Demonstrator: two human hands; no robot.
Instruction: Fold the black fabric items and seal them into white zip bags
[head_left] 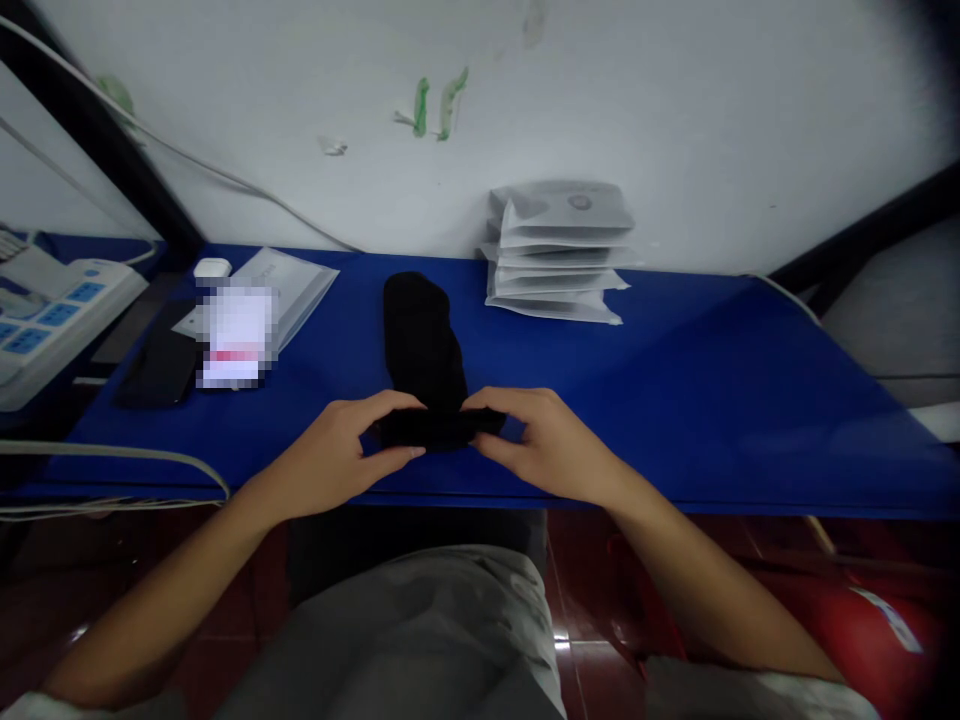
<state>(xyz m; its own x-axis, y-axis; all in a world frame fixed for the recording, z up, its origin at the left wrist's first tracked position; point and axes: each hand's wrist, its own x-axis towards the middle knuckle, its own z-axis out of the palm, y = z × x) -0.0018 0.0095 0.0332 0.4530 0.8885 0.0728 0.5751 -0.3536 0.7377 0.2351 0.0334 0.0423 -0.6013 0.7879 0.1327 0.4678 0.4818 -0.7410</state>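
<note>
A black sock (422, 335) lies on the blue table (675, 400) in front of me, its rounded end pointing toward the wall. Its near end is bunched into a band running crosswise close to the table's front edge. My left hand (341, 450) grips the left side of this band between thumb and fingers. On the opposite side, my right hand (544, 440) pinches the band the same way. The dark fabric hides whether there is one layer or more.
Frosted plastic bags (559, 250) are stacked against the wall. To the left lie another flat bag (304, 290), a lit, blurred-out screen (238, 335), a dark phone (161, 365) and a small white case (212, 270). A power strip (71, 320) and cables occupy the far left.
</note>
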